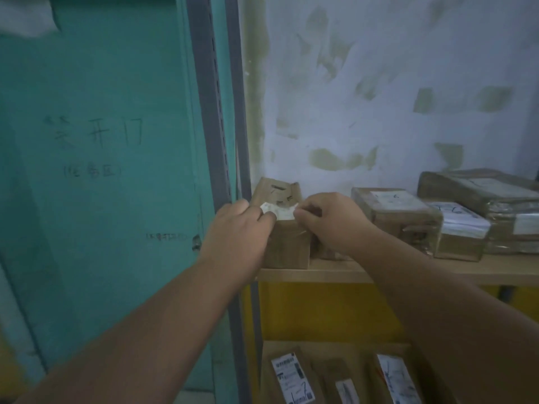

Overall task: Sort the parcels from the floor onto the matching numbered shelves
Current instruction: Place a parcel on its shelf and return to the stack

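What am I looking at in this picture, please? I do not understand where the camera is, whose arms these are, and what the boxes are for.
There is one picture, taken by a camera worn on a person's head, looking forward and down. So the two bare arms reaching in from below belong to that person; there is no machine.

Both hands are on a small brown cardboard parcel at the left end of a wooden shelf, next to a grey metal post. The left hand grips its left side. The right hand pinches at the white label on its top.

Further right on the same shelf lie more taped parcels with handwritten labels. Below, a lower shelf holds other labelled parcels. The person is sorting parcels onto numbered shelves.
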